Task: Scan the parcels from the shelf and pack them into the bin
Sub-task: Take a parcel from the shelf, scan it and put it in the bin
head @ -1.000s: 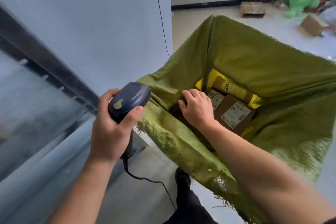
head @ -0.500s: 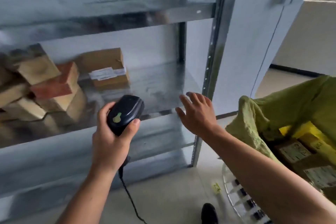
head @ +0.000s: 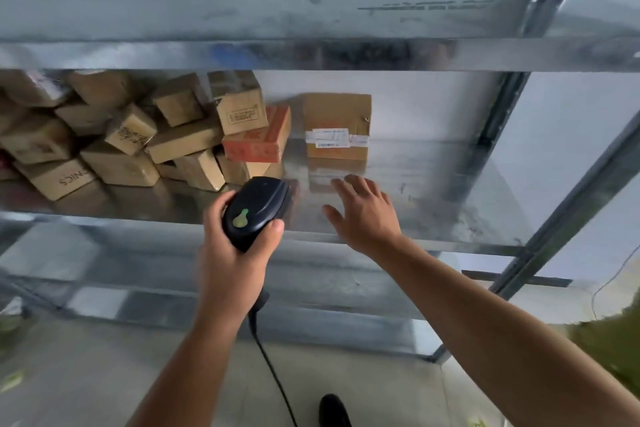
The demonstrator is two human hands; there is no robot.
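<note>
Galvanised metal shelf (head: 433, 184), middle tier, over a grey floor (head: 86, 374). Left hand (head: 232, 253): forearm raised from the lower edge, fingers and thumb wrapped round the dark scanner (head: 256, 211), its head aimed at the shelf, its black cable (head: 273, 371) trailing down toward the floor. Right hand (head: 363, 215): arm stretched in from lower right, palm down, fingers straight and spread, holding nothing, above the front of the shelf board; contact with the metal cannot be told. Labelled brown parcel (head: 337, 126): upright at the back of the shelf, standing alone, just beyond the right hand's fingertips and apart from them. Red-orange parcel (head: 258, 137): to its left, at the edge of a jumbled heap of brown parcels (head: 114, 146) filling the shelf's left side, beyond the scanner. Bin (head: 613, 350): only a blurred green corner at the right edge. Dark shoe (head: 334, 411): cut off at the bottom. Label print: too small to read.
</note>
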